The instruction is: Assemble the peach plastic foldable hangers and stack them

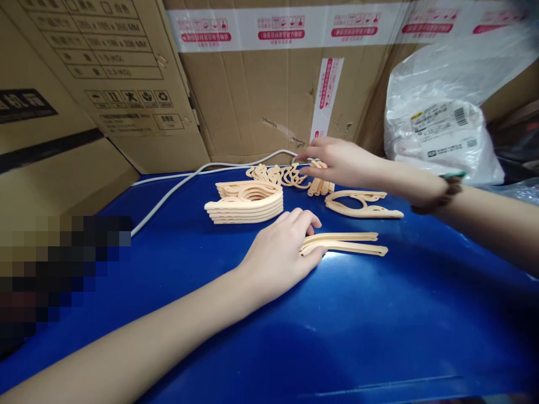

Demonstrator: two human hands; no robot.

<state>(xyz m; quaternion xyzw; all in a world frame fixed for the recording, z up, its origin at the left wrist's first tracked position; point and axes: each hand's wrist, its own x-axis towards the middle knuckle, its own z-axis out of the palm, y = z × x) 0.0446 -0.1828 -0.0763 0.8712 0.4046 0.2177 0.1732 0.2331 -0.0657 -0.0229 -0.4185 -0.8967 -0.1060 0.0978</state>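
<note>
My left hand [281, 253] is closed on the left ends of two beige plastic hanger arms [349, 245], which lie on the blue table and spread slightly apart to the right. My right hand [330, 160] reaches to the back with its fingers apart, hovering over a pile of beige hanger hooks [273, 175] and a small bunch of beige strips [322, 187]. Whether its fingertips touch any piece is hard to tell. Left of centre stands a neat stack of beige hanger bodies [248, 210]. One more hanger body [364, 212] lies under my right forearm.
Large cardboard boxes [252, 101] wall off the back and left of the blue table [337, 336]. A white cable [168, 191] runs along the back left. At the back right sits a clear plastic bag [446, 134] with a labelled white packet. The left edge is blurred by pixels.
</note>
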